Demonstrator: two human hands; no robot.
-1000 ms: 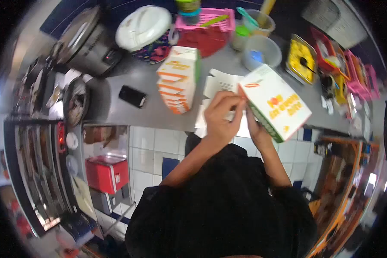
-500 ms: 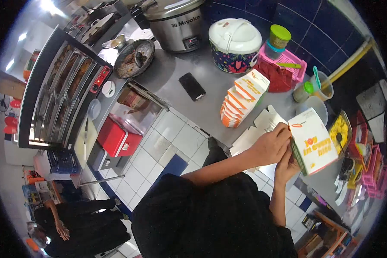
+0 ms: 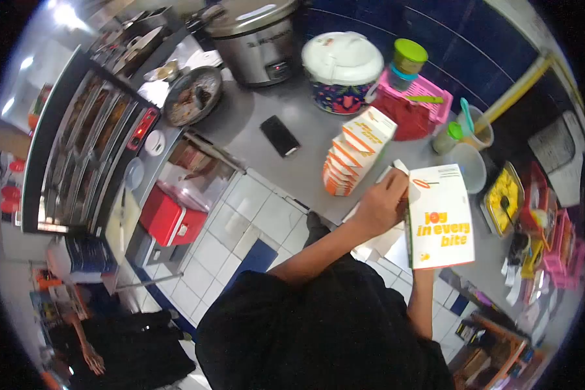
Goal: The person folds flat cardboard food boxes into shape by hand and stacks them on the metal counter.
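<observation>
A white cardboard food box [image 3: 440, 224] with orange "joy in every bite" lettering is held up over the counter edge, its printed face toward me. My left hand [image 3: 385, 203] is closed, its fingers pinching the box's upper left edge near a flap. My right hand comes up from below behind the box; its wrist [image 3: 422, 283] shows while the fingers are hidden. Left of the box, a row of nested folded boxes [image 3: 357, 153] of the same print stands on the steel counter. Partly under my left hand lies more pale cardboard [image 3: 386, 244].
Behind are a phone [image 3: 280, 136], a floral rice container [image 3: 342, 71], a large steel cooker [image 3: 256, 52] and a pan [image 3: 192, 97]. To the right sit a yellow food tray [image 3: 502, 198] and pink baskets [image 3: 565, 250]. Another person [image 3: 120, 351] stands at lower left.
The box has turned so its printed face is more upright and square to me, and shifted left. My right hand has gone from partly visible to behind the box. The view has shifted slightly.
</observation>
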